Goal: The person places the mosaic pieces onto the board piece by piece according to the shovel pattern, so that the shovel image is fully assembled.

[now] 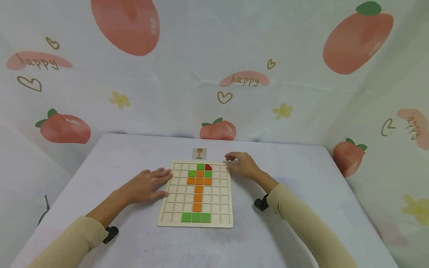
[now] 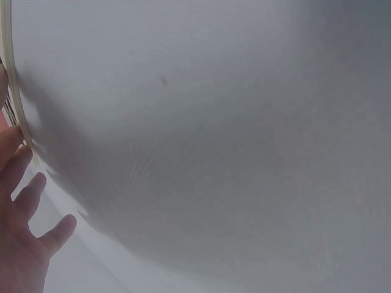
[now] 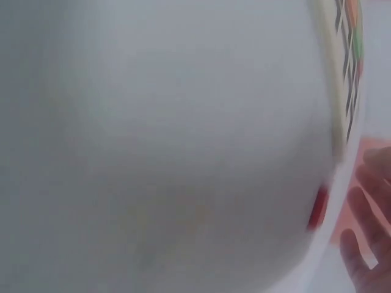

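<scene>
A pale wooden grid board [image 1: 217, 201] lies on the table. Green tiles [image 1: 196, 217] line its bottom row, orange tiles [image 1: 198, 189] form a column with a crossbar, and more green sits near the top. Beside the top green tile is a red piece with a rounded corner [image 1: 208, 167]. My left hand [image 1: 144, 188] lies with spread fingers at the board's left edge. Just off the upper right corner hovers my right hand [image 1: 244, 165], fingers loosely bent. In the right wrist view a loose red piece [image 3: 317, 209] rests on the table near that hand; the hand hides it from the head view.
A small pattern card [image 1: 199, 153] lies just behind the board. White cloth covers the table [image 1: 134, 238], and a fruit-print curtain [image 1: 181, 96] hangs at its back. Each wrist carries a black camera mount [image 1: 111, 234].
</scene>
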Action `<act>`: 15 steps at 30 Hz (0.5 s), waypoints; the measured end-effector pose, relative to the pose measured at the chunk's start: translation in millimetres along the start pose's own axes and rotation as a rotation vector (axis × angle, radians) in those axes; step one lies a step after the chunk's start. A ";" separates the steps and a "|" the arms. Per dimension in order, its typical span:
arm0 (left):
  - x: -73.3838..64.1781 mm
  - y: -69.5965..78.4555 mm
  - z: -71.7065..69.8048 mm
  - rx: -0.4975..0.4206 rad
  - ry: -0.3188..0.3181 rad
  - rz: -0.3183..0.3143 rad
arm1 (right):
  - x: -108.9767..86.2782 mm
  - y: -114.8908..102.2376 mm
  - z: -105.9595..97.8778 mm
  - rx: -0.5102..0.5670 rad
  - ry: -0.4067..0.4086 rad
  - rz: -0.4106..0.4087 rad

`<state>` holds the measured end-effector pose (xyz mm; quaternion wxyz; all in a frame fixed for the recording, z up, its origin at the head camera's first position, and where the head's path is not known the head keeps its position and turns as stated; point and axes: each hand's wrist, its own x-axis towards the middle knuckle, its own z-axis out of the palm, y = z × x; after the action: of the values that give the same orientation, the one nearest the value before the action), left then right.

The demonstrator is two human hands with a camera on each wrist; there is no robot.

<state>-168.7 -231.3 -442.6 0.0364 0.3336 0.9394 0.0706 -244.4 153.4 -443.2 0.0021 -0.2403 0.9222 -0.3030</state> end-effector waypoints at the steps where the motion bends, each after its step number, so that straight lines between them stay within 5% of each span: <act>1: -0.2 0.1 -0.2 -0.002 0.000 0.001 | -2.7 4.8 -3.3 -0.002 0.009 0.005; 8: 0.1 0.1 0.0 -0.002 0.001 0.001 | -22.7 28.5 -18.1 -0.002 -0.007 0.047; 15: 0.1 -0.1 0.8 -0.002 0.004 0.001 | -32.1 40.3 -18.6 0.014 -0.027 0.003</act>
<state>-168.8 -231.3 -443.5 0.0349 0.3338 0.9392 0.0720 -236.6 206.3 -455.2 0.0166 -0.2431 0.9203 -0.3060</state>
